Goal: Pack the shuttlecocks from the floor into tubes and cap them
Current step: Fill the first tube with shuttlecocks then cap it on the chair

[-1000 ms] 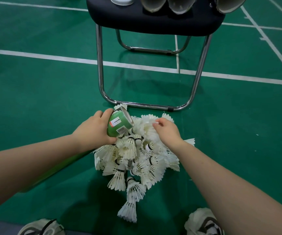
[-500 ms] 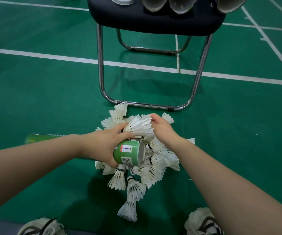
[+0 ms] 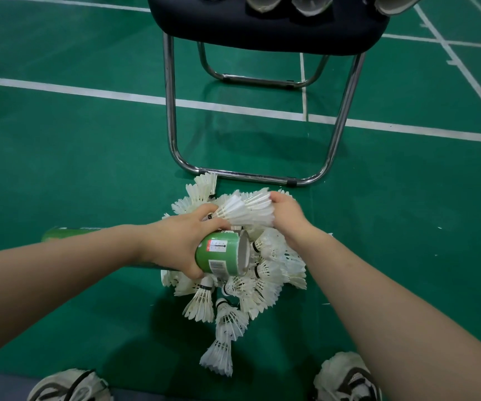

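moved: tube (image 3: 221, 256) swung level, mouth toward right hand (image 3: 288, 215), above floor pile (image 3: 262, 279) | left hand (image 3: 175, 244) grips tube, forefinger at lifted shuttlecock (image 3: 245, 211) cork | right hand pinches its feathers | next: feed cork-first, straight, gently

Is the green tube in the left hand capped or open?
Open: the green tube held by the left hand shows a bare, hollow mouth facing right, no cap on it.
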`<state>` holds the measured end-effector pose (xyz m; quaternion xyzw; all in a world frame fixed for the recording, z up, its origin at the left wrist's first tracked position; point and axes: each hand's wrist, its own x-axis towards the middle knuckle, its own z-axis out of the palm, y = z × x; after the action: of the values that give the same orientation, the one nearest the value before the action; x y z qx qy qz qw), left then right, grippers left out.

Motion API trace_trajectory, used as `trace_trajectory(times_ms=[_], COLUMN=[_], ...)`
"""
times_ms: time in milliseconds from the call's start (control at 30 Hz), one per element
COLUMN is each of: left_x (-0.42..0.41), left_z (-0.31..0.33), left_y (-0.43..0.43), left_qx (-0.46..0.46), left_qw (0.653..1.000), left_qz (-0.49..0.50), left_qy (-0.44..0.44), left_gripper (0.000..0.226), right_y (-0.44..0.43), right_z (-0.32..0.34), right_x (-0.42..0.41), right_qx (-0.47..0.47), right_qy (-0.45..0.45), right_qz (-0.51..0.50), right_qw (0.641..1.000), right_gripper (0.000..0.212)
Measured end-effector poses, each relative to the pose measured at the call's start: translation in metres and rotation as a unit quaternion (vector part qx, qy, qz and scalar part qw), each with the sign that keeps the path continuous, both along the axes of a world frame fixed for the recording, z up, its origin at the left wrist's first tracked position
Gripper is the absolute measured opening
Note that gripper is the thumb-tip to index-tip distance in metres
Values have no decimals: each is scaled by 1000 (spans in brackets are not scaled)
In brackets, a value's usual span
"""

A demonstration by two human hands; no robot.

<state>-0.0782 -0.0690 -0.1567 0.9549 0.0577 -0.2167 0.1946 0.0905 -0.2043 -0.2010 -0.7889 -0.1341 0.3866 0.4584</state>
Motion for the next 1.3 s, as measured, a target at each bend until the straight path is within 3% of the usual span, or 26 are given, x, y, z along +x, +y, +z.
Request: trace_trajectory(times_ms=[100,200,400,833,1033,1167,1300], left_x=[-10,-20,-8,-4,-2,-1,0], left_z=[-6,-11,-7,1,2,4,5], left_y=[14,24,16,7,6,2,-2], left_qx=[8,6,-46,-100,-86,-72,-64], left_qw=[999,998,995,973,969,970,969], left_qz=[22,52,81,192,210,208,211], left_qy=[22,40,16,-77,-98,-106,-114], left_gripper=[87,90,88,94,95,96,94], right_y=[-14,-28,-21,-5,2,3,2], right_z=[-1,2,3,18,25,28,32], right_x=[24,40,26,13,1,-3,-6], right_qx=[-6,5,48,146,131,136,118], right_qy=[16,43,137,196,191,166,58], right_qz=[-92,-115,-122,-63,28,28,29], right_qw=[996,992,982,968,972,976,991], right_gripper=[40,35,21,27,20,3,13])
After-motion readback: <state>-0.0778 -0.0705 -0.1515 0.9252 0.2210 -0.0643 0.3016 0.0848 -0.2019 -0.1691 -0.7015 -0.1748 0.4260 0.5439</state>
